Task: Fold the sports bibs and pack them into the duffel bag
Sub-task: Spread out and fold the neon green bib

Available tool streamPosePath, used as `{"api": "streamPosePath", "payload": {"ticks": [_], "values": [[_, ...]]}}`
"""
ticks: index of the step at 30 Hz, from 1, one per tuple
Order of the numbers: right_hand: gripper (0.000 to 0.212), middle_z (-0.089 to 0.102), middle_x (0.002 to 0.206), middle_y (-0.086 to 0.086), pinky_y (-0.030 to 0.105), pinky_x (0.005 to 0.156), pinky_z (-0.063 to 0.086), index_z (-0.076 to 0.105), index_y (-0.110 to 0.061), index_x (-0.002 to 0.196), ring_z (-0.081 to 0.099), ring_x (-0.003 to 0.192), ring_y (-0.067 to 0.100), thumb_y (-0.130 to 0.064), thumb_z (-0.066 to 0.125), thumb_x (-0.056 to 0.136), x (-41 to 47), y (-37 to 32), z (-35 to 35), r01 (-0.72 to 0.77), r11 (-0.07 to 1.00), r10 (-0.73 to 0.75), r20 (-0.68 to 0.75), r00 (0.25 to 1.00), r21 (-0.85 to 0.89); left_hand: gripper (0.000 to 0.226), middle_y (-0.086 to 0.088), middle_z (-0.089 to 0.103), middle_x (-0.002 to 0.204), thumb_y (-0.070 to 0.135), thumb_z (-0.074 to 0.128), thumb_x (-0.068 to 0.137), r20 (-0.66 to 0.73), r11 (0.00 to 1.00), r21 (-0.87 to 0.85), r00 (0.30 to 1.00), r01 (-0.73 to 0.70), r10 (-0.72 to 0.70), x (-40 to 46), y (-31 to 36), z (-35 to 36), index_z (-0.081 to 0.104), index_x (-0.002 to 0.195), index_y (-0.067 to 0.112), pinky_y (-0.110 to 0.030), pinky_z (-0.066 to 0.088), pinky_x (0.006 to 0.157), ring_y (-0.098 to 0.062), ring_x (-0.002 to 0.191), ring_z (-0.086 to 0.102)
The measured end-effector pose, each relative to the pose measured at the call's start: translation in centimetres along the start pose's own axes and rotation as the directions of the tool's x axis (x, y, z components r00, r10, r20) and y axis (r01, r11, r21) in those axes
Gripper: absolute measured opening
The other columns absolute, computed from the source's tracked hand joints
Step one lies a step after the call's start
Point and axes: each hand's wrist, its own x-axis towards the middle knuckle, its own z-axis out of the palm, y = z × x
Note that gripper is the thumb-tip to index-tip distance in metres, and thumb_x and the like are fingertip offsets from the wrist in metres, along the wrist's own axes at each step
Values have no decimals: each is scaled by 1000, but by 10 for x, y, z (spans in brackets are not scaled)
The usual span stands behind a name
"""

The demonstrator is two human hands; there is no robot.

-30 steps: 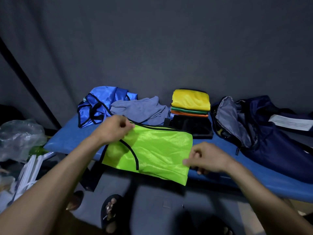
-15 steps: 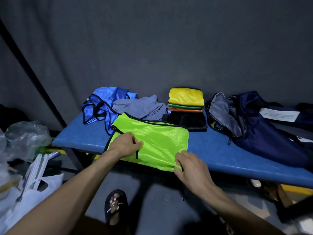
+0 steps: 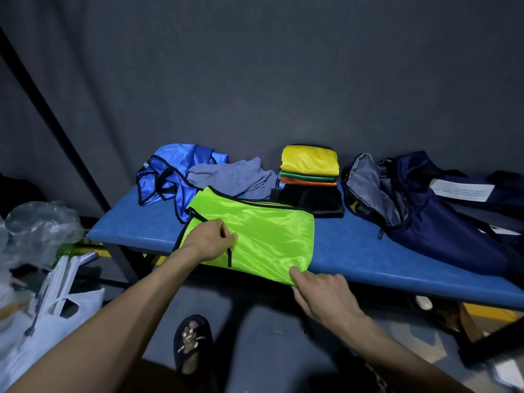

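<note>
A neon green bib (image 3: pixel 263 236) with black trim lies folded flat on the blue bench (image 3: pixel 368 251), its near edge hanging over the front. My left hand (image 3: pixel 211 239) pinches the bib's left part near the black armhole trim. My right hand (image 3: pixel 323 293) grips the bib's near right corner at the bench edge. A stack of folded bibs (image 3: pixel 310 165), yellow on green, orange and black, stands behind it. An unfolded blue bib (image 3: pixel 170 177) lies crumpled at the back left. The open navy duffel bag (image 3: pixel 425 211) lies at the right.
A grey cloth (image 3: pixel 232 177) lies between the blue bib and the stack. A white paper (image 3: pixel 460 190) rests on the duffel bag. White and clear plastic bags (image 3: pixel 39 279) sit on the floor at the left. My sandalled foot (image 3: pixel 192 344) is below the bench.
Both hands brought the green bib down flat on the bench. My left hand slid to its near left part and my right hand moved to the near right corner.
</note>
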Motion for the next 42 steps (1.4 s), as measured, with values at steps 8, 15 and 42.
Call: {"api": "streamPosePath", "payload": {"ticks": [8,15,42], "values": [[11,48,64,-4,33,38,35,45,-21,79,42,47,24,-27,55,77,7,0,-13,-219,912,265,-91,960,346,22,5,67,88,42,66,94,16,999,-47,1000,-10,11,-1,-1,-2,59,90,21,-32,46,72,-17,85,62],[36,42,48,-1,32,33,36,41,-21,94,43,39,32,-13,69,73,5,2,-13,-99,948,96,23,995,303,24,4,68,89,44,66,93,6,1000,-25,1000,2,-2,-1,1,-2,60,90,21,-36,50,80,-20,87,62],[51,28,60,-1,33,59,23,30,-22,64,31,56,18,-38,69,93,103,72,-13,-739,-159,660,627,414,655,54,1,36,152,56,33,103,21,813,395,889,-428,458,15,49,12,38,149,28,-45,35,112,-25,137,38]]}}
